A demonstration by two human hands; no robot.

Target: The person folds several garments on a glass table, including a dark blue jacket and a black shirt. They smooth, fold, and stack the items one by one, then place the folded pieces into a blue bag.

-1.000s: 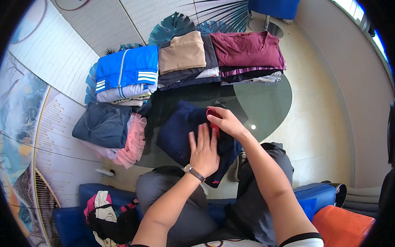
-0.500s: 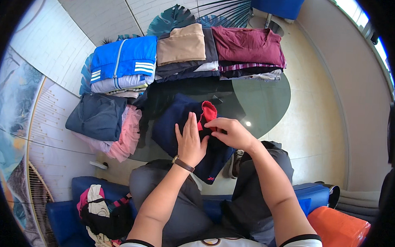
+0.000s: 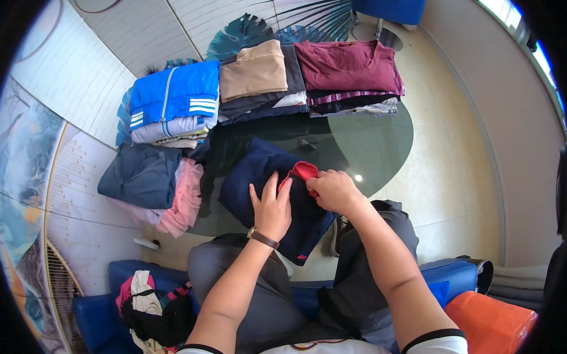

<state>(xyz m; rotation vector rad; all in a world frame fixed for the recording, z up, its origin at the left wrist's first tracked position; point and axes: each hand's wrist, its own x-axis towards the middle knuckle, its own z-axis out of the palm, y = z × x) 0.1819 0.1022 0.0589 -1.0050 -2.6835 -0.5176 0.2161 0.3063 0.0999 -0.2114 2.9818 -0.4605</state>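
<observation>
A big round glass table [image 3: 372, 136], dark and shiny, right under both hands

Far past the hands, at the back edge, a pile of folded clothes with a dark red shirt [image 3: 350, 64] on top

Just left of that, a tan folded top [image 3: 255, 70] on a dark pile

More to the left, a bright blue jacket [image 3: 174, 95] with white stripes, folded on a pale pile

Left of the left hand, well apart from it, a grey-blue folded top [image 3: 140, 175] over a pink frilly thing [image 3: 183, 201]

Under both hands, a dark blue garment [image 3: 252, 176], lying flat on the near side of the table, its near end hanging over the table edge toward the lap

Low at the left, well behind the left hand, a heap of mixed clothes [image 3: 151, 310] on a blue seat [image 3: 91, 314]

Low at the right, behind the right arm, an orange cushion [image 3: 494, 321]

Left hand [image 3: 271, 208] flat, fingers spread, pressing down on the dark blue garment, a watch [image 3: 262, 237] on the wrist

Right hand [image 3: 333, 190] closed, pinching the red bit, just beside the left fingertips

Smallest, a red bit of cloth [image 3: 302, 171] on the dark blue garment, between the two hands
</observation>
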